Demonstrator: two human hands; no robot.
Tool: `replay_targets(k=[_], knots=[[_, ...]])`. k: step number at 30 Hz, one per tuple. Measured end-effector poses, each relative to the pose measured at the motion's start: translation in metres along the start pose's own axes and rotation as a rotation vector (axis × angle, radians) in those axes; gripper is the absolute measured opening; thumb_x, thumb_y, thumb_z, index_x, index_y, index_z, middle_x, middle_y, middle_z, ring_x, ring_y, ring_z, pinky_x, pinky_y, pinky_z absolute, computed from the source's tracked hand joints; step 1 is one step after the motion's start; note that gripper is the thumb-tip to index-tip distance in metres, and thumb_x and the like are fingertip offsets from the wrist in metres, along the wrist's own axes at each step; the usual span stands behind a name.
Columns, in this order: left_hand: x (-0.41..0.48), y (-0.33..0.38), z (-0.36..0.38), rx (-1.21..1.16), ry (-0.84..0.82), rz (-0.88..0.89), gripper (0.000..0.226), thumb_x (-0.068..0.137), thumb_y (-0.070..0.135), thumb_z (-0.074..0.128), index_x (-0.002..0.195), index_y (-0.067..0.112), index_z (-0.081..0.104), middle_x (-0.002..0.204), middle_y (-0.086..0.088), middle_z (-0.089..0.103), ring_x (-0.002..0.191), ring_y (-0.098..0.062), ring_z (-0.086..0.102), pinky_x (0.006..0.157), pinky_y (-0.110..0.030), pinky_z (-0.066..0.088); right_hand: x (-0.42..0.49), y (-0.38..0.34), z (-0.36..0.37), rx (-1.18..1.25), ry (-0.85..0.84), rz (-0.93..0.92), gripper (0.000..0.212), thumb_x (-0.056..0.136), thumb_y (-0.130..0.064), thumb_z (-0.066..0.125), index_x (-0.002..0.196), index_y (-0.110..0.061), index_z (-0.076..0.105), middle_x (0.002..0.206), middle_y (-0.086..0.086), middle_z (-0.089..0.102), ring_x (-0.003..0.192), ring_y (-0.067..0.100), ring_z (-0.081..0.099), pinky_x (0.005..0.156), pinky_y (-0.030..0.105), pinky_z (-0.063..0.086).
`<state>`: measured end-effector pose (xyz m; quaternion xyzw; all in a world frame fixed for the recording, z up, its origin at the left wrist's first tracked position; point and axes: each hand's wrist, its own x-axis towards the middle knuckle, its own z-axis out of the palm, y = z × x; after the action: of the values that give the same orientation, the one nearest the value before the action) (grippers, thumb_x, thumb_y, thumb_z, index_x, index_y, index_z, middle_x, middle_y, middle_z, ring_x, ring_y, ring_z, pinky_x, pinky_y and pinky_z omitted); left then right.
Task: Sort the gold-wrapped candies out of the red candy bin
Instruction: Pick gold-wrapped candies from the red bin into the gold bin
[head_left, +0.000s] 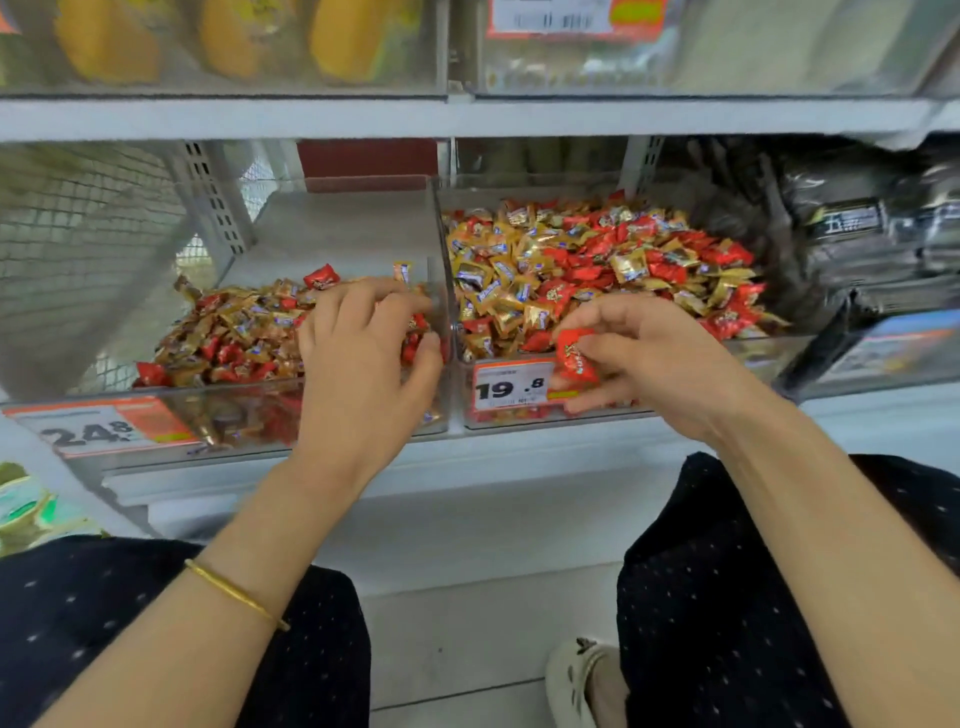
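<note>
Left forearm, gold bangle (234, 592), extended; left hand (363, 348) palm-down, fingers curled into left bin (249, 410), grip contents unclear. Right hand (654, 364) pinches red candy (575, 358) before right bin (758, 351); gold-wrapped candies (509, 270) mixed inside.

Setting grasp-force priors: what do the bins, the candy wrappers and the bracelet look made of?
Bins: clear rigid plastic, likely acrylic; candies show through the glossy walls.
Gold wrappers: metallised film or foil; crinkled, with sharp glints.
Red wrapper in the right hand grip: glossy plastic film, printed and creased.
Bracelet: gold-coloured metal, thin and shiny; alloy unclear.
</note>
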<state>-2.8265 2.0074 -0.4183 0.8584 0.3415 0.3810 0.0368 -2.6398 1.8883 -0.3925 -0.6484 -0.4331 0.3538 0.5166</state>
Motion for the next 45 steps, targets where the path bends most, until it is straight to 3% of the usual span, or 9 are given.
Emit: replay_targets(k=[5,8,13,18,26,34,38,40,45], knots=[[0.002,0.013,0.013,-0.001,-0.019,0.015,0.031,0.084,0.028,0.049,0.107,0.013,0.065,0.113,-0.005,0.057,0.110,-0.030,0.045,0.094,-0.040,0.031,-0.004,0.022,-0.003,-0.221,0.051,-0.100,0.015,0.093,-0.002,0.054,0.100,-0.015,0.059,0.074,-0.002,0.058,0.052,0.013,0.064,0.039,0.027,0.049],[0.003,0.014,0.016,0.013,-0.032,0.027,0.032,0.084,0.028,0.048,0.108,0.013,0.065,0.113,-0.006,0.058,0.111,-0.031,0.047,0.093,-0.041,0.031,0.000,0.032,0.002,-0.207,0.135,-0.152,0.014,0.085,-0.010,0.068,0.087,-0.015,0.055,0.074,0.007,0.063,0.055,0.022,0.066,0.036,0.024,0.040],[0.002,0.011,0.016,0.007,-0.018,0.033,0.027,0.086,0.023,0.052,0.107,0.014,0.064,0.113,-0.006,0.058,0.111,-0.030,0.047,0.093,-0.040,0.031,0.001,0.037,0.011,-0.199,0.204,-0.232,0.010,0.086,-0.013,0.067,0.078,-0.008,0.065,0.063,-0.001,0.063,0.039,0.004,0.054,0.040,0.021,0.041],[-0.003,0.009,0.012,0.018,-0.027,0.028,0.029,0.086,0.023,0.050,0.110,0.013,0.063,0.114,-0.006,0.057,0.112,-0.030,0.045,0.094,-0.039,0.031,0.002,0.039,0.015,-0.200,0.174,-0.255,0.014,0.092,-0.012,0.059,0.084,-0.007,0.070,0.084,0.014,0.068,0.058,0.035,0.064,0.050,0.033,0.050],[-0.008,0.006,0.000,0.044,-0.058,0.030,0.031,0.083,0.020,0.050,0.111,0.014,0.061,0.114,-0.006,0.057,0.111,-0.030,0.044,0.090,-0.040,0.031,0.000,0.035,0.015,-0.176,0.104,-0.250,0.020,0.095,-0.009,0.052,0.085,-0.016,0.068,0.090,0.017,0.068,0.068,0.042,0.065,0.058,0.041,0.053],[0.023,-0.012,-0.002,0.055,-0.107,0.033,0.027,0.086,0.016,0.054,0.112,0.013,0.062,0.116,-0.004,0.057,0.113,-0.028,0.046,0.096,-0.037,0.030,0.039,-0.001,0.001,-0.200,0.228,-0.287,0.014,0.094,-0.012,0.054,0.095,-0.006,0.067,0.083,0.001,0.069,0.057,0.002,0.063,0.048,0.020,0.050],[0.043,-0.019,0.001,-0.027,-0.135,-0.016,0.029,0.087,0.012,0.055,0.115,0.014,0.060,0.119,-0.003,0.057,0.116,-0.023,0.044,0.098,-0.028,0.024,0.073,-0.017,-0.008,-0.692,0.339,-0.268,0.027,0.097,-0.017,0.049,0.120,-0.013,0.062,0.113,0.002,0.067,0.100,0.011,0.063,0.088,0.032,0.051],[0.054,-0.026,0.000,-0.047,-0.160,-0.045,0.028,0.088,0.013,0.055,0.115,0.015,0.060,0.120,-0.004,0.057,0.117,-0.022,0.043,0.097,-0.026,0.023,0.081,-0.020,-0.008,-0.852,0.388,-0.276,0.030,0.098,-0.014,0.047,0.125,-0.015,0.059,0.117,0.003,0.066,0.106,0.021,0.061,0.091,0.040,0.050],[0.072,-0.066,-0.012,-0.056,-0.305,-0.142,0.027,0.090,0.016,0.055,0.116,0.019,0.061,0.125,-0.005,0.055,0.121,-0.023,0.044,0.105,-0.037,0.031,0.090,-0.034,0.037,-0.683,0.176,-0.432,0.022,0.094,-0.007,0.053,0.109,-0.015,0.067,0.097,-0.005,0.065,0.078,-0.001,0.057,0.073,0.008,0.044]])
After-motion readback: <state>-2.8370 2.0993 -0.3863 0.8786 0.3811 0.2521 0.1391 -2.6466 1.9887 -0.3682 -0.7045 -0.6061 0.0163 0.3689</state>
